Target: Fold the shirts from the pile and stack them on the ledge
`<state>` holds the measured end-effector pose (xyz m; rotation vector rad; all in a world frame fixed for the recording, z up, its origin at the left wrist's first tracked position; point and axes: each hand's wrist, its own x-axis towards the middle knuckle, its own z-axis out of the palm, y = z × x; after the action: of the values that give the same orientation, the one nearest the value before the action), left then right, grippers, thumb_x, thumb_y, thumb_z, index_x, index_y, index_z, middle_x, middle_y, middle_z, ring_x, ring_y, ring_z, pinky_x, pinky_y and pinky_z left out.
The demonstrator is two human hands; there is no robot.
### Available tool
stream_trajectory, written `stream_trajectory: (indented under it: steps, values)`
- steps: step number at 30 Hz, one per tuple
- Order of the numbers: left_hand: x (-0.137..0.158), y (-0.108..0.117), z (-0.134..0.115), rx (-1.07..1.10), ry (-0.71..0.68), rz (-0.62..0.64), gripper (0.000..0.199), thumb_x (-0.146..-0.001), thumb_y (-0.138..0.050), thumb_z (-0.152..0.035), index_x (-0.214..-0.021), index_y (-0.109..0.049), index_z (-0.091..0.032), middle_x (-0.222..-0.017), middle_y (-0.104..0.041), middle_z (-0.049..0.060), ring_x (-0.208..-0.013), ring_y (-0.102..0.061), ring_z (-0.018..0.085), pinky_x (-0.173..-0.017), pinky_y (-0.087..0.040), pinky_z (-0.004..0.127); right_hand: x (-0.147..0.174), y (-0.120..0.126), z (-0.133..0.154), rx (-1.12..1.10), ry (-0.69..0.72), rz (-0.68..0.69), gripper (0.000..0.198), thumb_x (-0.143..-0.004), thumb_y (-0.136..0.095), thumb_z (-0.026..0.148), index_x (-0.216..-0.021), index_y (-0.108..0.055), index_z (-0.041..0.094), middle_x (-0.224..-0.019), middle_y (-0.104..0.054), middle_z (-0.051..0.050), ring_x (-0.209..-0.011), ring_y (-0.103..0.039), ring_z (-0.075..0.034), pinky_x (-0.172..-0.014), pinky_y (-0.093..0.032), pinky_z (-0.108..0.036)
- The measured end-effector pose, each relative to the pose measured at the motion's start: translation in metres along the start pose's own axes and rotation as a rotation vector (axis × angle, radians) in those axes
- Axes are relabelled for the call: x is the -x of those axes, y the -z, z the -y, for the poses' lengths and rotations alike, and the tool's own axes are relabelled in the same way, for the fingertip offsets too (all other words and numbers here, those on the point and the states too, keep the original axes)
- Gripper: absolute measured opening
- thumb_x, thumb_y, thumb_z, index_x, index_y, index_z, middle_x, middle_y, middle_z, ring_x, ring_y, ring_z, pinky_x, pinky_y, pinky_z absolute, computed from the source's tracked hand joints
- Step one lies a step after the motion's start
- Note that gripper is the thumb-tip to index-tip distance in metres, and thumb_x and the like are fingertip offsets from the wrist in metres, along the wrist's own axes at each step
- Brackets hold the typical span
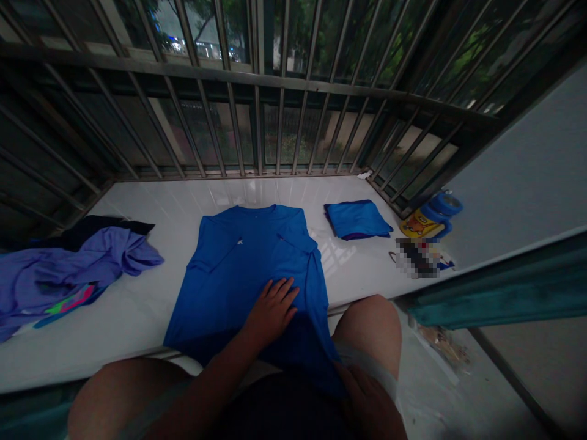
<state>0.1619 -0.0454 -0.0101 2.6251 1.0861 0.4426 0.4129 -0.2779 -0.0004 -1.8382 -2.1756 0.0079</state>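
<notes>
A blue shirt (257, 256) lies spread on the white ledge, its collar toward the window and its lower part hanging over the front edge toward my lap. Its sleeves are folded inward over the body, with small pale marks on the cloth. My left hand (274, 307) rests flat on the middle of the shirt, fingers stretched out. Low at the right, in shadow, my right hand (367, 391) is at the shirt's lower right edge and appears closed on the cloth; its fingertips are partly hidden.
A folded blue garment stack (358, 219) lies right of the shirt. Farther right stands a blue and yellow bottle (428, 217), beside a pixelated small item (417, 256). Crumpled purple clothing (59, 269) and a black garment (105, 227) lie left. Metal window bars (257, 79) rise behind.
</notes>
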Motion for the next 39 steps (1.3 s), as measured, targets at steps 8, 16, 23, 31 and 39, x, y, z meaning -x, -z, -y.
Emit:
stream_trajectory:
  steps: [8,16,23,31,39]
  values:
    - [-0.001,0.002,0.000,0.001,0.002,0.006,0.050,-0.111,-0.053,-0.042,-0.160,-0.056,-0.030,-0.175,-0.048,0.007,-0.159,-0.045,0.028,-0.135,-0.029,0.056,-0.002,0.010,-0.012,-0.146,-0.104,0.216,0.043,-0.086,-0.074,0.023,-0.128,-0.076,0.032,-0.111,-0.084,-0.005,-0.091,-0.081,-0.025,-0.076,-0.062,-0.031]
    - [0.001,-0.001,0.002,0.032,0.008,-0.003,0.048,-0.110,-0.056,-0.038,-0.157,-0.058,-0.027,-0.173,-0.050,0.009,-0.159,-0.045,0.029,-0.136,-0.028,0.057,-0.145,0.029,-0.010,-0.133,-0.541,0.258,0.031,-0.111,-0.049,0.034,-0.115,-0.077,0.021,-0.104,-0.085,-0.011,-0.091,-0.082,-0.024,-0.077,-0.054,-0.029]
    - [0.001,0.003,0.002,0.064,0.023,-0.021,0.044,-0.109,-0.057,-0.037,-0.151,-0.062,-0.026,-0.169,-0.054,0.009,-0.158,-0.047,0.027,-0.136,-0.029,0.054,-0.220,0.019,-0.023,-0.175,-0.672,0.274,0.035,-0.109,-0.057,0.048,-0.108,-0.079,0.021,-0.099,-0.084,-0.010,-0.092,-0.080,-0.025,-0.074,-0.048,-0.029]
    - [0.001,0.002,0.002,0.082,0.033,-0.014,0.043,-0.108,-0.059,-0.036,-0.150,-0.063,-0.026,-0.169,-0.055,0.009,-0.157,-0.048,0.027,-0.136,-0.029,0.055,-0.235,0.020,-0.045,-0.119,-0.595,0.317,0.028,-0.111,-0.054,0.035,-0.112,-0.076,0.018,-0.105,-0.084,-0.010,-0.098,-0.077,-0.022,-0.079,-0.044,-0.028]
    - [0.002,0.002,0.002,0.094,0.024,-0.035,0.042,-0.108,-0.059,-0.036,-0.148,-0.063,-0.024,-0.169,-0.056,0.010,-0.157,-0.049,0.028,-0.136,-0.029,0.056,-0.230,0.025,-0.061,-0.039,-0.656,0.284,0.033,-0.112,-0.051,0.039,-0.109,-0.076,0.018,-0.106,-0.083,-0.014,-0.096,-0.077,-0.024,-0.078,-0.044,-0.030]
